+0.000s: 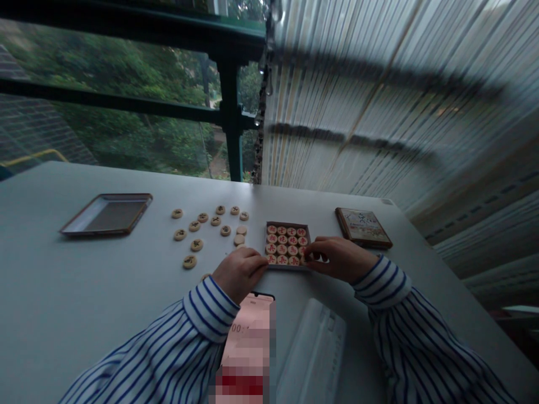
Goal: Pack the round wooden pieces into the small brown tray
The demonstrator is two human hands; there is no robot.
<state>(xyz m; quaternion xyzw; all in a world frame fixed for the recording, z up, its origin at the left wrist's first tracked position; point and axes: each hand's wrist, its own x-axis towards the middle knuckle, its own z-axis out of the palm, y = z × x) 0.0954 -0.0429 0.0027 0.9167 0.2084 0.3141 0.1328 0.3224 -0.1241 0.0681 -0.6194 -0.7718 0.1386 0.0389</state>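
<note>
A small open box (pixel 288 267) in the middle of the table holds rows of round Chinese chess pieces (pixel 282 239) with red characters facing up. At the box's near left corner is my left hand (pixel 239 272), its fingers closed against the rim. My right hand (pixel 337 257) reaches in from the right, with thumb and fingertips pinched on a chess piece (pixel 302 260) at the near right corner. To the left, several black-marked chess pieces (pixel 196 244) lie scattered. A few pale pieces (pixel 240 240) beside the box show blank faces; my left hand partly hides one.
A shallow tray-like lid (pixel 128 229) lies at the far left of the white table (pixel 126 275). On the right rests a flat decorated box (pixel 365 227). Nearest me are a phone (pixel 251 331) and a pale plastic case (pixel 314 348). A bead curtain (pixel 337 84) hangs behind.
</note>
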